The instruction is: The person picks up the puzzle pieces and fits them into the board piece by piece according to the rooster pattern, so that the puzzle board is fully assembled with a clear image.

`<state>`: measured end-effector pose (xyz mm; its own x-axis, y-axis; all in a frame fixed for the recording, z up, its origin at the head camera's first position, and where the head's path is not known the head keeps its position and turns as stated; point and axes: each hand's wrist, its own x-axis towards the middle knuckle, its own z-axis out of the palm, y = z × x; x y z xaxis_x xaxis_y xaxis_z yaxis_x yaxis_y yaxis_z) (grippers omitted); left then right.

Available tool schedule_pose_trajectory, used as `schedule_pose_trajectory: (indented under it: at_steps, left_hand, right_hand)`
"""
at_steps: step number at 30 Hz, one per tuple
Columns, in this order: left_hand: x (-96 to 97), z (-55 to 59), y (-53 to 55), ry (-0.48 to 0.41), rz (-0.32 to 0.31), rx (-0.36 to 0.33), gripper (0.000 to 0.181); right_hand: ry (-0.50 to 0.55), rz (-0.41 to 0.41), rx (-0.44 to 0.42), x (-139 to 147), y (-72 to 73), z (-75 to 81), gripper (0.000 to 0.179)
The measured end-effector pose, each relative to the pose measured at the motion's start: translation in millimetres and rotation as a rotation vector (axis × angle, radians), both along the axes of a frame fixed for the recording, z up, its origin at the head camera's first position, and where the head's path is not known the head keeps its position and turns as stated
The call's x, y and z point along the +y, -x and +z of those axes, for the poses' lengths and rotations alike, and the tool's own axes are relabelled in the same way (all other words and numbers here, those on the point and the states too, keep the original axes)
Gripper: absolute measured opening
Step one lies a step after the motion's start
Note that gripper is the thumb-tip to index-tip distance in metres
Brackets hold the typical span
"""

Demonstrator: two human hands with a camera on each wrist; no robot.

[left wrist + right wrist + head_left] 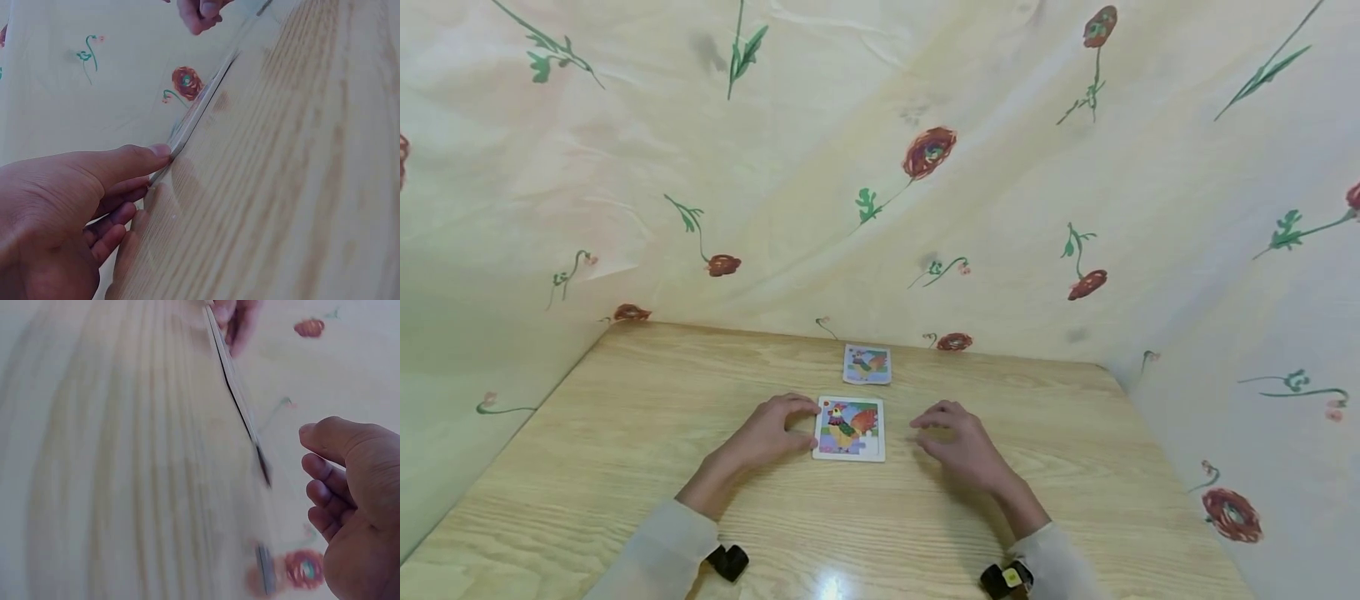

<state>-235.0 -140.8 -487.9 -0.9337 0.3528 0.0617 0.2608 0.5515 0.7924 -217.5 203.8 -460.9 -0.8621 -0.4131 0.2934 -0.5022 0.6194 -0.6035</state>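
Observation:
A square jigsaw puzzle (848, 428) in a white frame lies flat on the wooden table. Its picture is a colourful rooster, and bare white shows at the lower right of the picture. My left hand (772, 432) holds the frame's left edge, thumb by the near corner and fingertips farther up. In the left wrist view the thumb (140, 159) rests against the frame's corner. Right of the puzzle, apart from it, my right hand (958, 442) hovers with loosely bent fingers and nothing visible in them. The right wrist view shows a gap between its thumb (325, 437) and the puzzle edge.
Behind the puzzle lies a small card (867, 365) with the same rooster picture. The pale wooden table (865, 525) ends against a cream cloth (820, 167) with printed red flowers, which hangs at the back and both sides.

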Motion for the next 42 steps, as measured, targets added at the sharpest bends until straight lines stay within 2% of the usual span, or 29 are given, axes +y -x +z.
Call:
schedule_pose_trajectory:
  at_steps: [4, 9, 17, 21, 25, 34, 42]
  left_hand:
    - [-0.8, 1.3, 0.2, 0.002, -0.007, 0.011, 0.046]
    - [-0.8, 2.7, 0.0, 0.009, -0.007, 0.012, 0.046]
    - [-2.0, 3.7, -0.6, 0.01, -0.009, 0.011, 0.047]
    - [-2.4, 1.4, -0.4, 0.013, -0.012, 0.017, 0.047]
    - [-2.4, -0.5, -0.5, 0.009, -0.017, 0.019, 0.046]
    - [-1.3, -0.6, -0.4, 0.006, -0.005, 0.013, 0.046]
    - [-1.6, -1.5, -0.9, 0.0, -0.013, 0.018, 0.046]
  right_hand:
    - [-0.006, -0.048, 0.009, 25, -3.3, 0.0, 0.019]
    - [-0.037, -0.064, 0.029, 54, -10.5, -4.2, 0.02]
    - [-0.04, -0.124, -0.04, 82, -18.2, -9.5, 0.018]
    - [-0.037, -0.126, -0.096, 87, -19.7, -13.9, 0.02]
    - [-0.05, -0.11, -0.117, 88, -21.6, -17.1, 0.023]
    - [-0.079, -0.103, -0.066, 85, -20.9, -18.6, 0.023]
    - [-0.071, -0.096, -0.073, 85, -21.3, -19.2, 0.019]
